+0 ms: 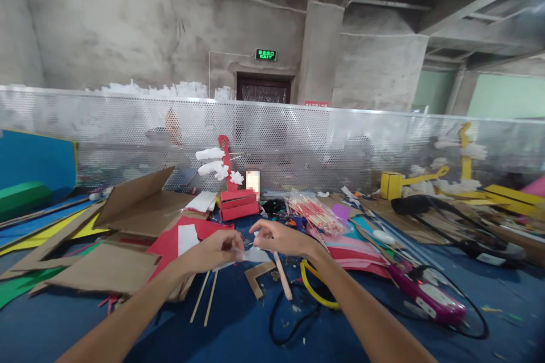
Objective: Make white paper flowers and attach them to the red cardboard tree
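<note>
We've got our left hand pinching white film in from the far edge of the desk, can't tell our right hand's grip; film looks loose, red model already has puffs.

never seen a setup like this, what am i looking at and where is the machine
There's no machine: these are a person's bare hands. The single picture comes from a camera worn on the head, looking forward and down. The left hand and right hand are close together over a blue tabletop, fingers at a thin whitish piece; how each grips it is unclear. Around them lie brown cardboard, thin sticks and a clear bag of sticks. Behind stands a perforated metal panel.
</note>
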Tool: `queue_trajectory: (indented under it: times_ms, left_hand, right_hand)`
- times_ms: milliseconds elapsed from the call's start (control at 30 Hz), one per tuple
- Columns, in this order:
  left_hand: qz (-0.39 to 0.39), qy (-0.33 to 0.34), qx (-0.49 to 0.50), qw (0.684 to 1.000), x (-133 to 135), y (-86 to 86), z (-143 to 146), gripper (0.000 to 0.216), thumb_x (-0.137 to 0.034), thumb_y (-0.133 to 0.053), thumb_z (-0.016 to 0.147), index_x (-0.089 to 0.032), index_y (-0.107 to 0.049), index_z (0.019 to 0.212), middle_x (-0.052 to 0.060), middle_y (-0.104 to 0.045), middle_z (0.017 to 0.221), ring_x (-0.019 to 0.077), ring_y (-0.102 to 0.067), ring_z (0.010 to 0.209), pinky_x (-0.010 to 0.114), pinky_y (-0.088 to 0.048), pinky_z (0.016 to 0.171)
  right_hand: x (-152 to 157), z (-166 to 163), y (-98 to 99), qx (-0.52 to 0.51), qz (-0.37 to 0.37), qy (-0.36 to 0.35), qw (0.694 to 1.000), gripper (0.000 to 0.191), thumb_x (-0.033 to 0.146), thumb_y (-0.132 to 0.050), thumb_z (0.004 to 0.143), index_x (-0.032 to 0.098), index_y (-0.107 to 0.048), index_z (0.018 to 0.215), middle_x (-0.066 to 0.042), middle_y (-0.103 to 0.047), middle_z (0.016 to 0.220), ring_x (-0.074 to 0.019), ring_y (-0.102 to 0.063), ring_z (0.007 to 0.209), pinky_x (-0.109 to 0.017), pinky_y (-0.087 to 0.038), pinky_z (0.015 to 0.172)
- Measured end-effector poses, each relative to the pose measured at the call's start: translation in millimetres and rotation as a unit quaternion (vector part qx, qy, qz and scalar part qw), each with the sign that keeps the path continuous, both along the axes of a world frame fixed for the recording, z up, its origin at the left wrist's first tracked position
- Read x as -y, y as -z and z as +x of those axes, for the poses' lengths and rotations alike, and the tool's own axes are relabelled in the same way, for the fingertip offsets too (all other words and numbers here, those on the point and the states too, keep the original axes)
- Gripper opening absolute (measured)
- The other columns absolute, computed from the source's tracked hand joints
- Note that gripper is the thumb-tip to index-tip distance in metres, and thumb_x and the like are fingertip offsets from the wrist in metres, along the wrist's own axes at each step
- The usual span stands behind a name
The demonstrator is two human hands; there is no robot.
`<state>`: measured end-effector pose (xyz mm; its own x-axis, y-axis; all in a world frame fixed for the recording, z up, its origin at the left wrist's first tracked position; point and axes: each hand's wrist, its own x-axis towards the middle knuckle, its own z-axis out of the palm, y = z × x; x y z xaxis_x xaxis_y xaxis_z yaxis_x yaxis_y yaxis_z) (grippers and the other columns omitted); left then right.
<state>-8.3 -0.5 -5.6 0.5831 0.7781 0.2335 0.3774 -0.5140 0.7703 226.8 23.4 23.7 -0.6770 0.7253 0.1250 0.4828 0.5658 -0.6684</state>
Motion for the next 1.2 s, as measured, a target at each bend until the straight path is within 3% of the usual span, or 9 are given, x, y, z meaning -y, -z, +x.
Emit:
queue_trajectory:
  times_ms: [100, 300, 567, 833, 1033, 1200]
  left_hand:
    - [0.006, -0.032, 0.028, 0.999, -4, 2.5, 1, 0.023, -0.036, -0.06, 0.08, -0.016, -0.058, 0.09, 0.0, -0.058, 0.073, 0.0125, -0.051, 0.065, 0.022, -0.037, 0.059]
    - [-0.004, -0.037, 0.053, 0.998, -3, -0.4, 1, 0.024, -0.034, -0.062, 0.078, -0.016, -0.058, 0.092, -0.002, -0.056, 0.07, 0.011, -0.049, 0.061, 0.021, -0.036, 0.057]
    - [-0.006, -0.037, 0.044, 0.998, -11, 2.3, -4, 0.022, -0.033, -0.063, 0.076, -0.015, -0.058, 0.087, -0.001, -0.058, 0.072, 0.0113, -0.05, 0.063, 0.021, -0.036, 0.058]
    - [-0.007, -0.049, 0.02, 0.999, -1, -4.7, 2, 0.034, -0.042, -0.063, 0.076, -0.015, -0.059, 0.097, 0.001, -0.059, 0.075, 0.0129, -0.052, 0.066, 0.022, -0.038, 0.058]
    - [0.011, -0.054, 0.011, 0.998, 2, -7.0, 8, 0.027, -0.04, -0.058, 0.08, -0.013, -0.06, 0.078, -0.002, -0.051, 0.065, 0.0102, -0.044, 0.059, 0.021, -0.033, 0.055]
    - [0.004, -0.052, 0.042, 0.998, -1, -3.4, 8, 0.025, -0.039, -0.057, 0.081, -0.014, -0.054, 0.076, -0.003, -0.046, 0.065, 0.0098, -0.042, 0.059, 0.02, -0.031, 0.053]
  right_hand:
    - [3, -11, 9.2, -0.027, -0.043, -0.054, 0.997, 0.049, 0.042, -0.066, 0.077, 0.017, -0.054, 0.118, -0.007, -0.067, 0.095, -0.0158, -0.061, 0.082, -0.023, -0.045, 0.067]
    - [-7, -19, 26.6, -0.077, -0.029, -0.028, 0.996, 0.031, 0.038, -0.066, 0.077, 0.013, -0.066, 0.096, -0.005, -0.067, 0.08, -0.0138, -0.06, 0.069, -0.022, -0.044, 0.063]
    - [-6, -11, 11.4, -0.096, -0.001, 0.006, 0.995, 0.022, 0.032, -0.066, 0.075, 0.013, -0.067, 0.085, -0.003, -0.066, 0.074, -0.013, -0.059, 0.064, -0.021, -0.044, 0.059]
    - [-2, -13, 6.5, -0.09, 0.041, 0.008, 0.995, 0.012, 0.023, -0.065, 0.072, 0.015, -0.066, 0.081, -0.003, -0.067, 0.081, -0.0153, -0.061, 0.075, -0.024, -0.046, 0.07]
    - [0, -15, 8.6, -0.089, 0.034, -0.008, 0.995, 0.015, 0.024, -0.067, 0.072, 0.015, -0.063, 0.084, -0.003, -0.067, 0.083, -0.0149, -0.062, 0.076, -0.023, -0.046, 0.069]
    - [6, -17, 6.7, -0.093, 0.038, -0.004, 0.995, 0.019, 0.027, -0.066, 0.074, 0.017, -0.059, 0.088, -0.002, -0.065, 0.081, -0.0147, -0.061, 0.076, -0.022, -0.046, 0.066]
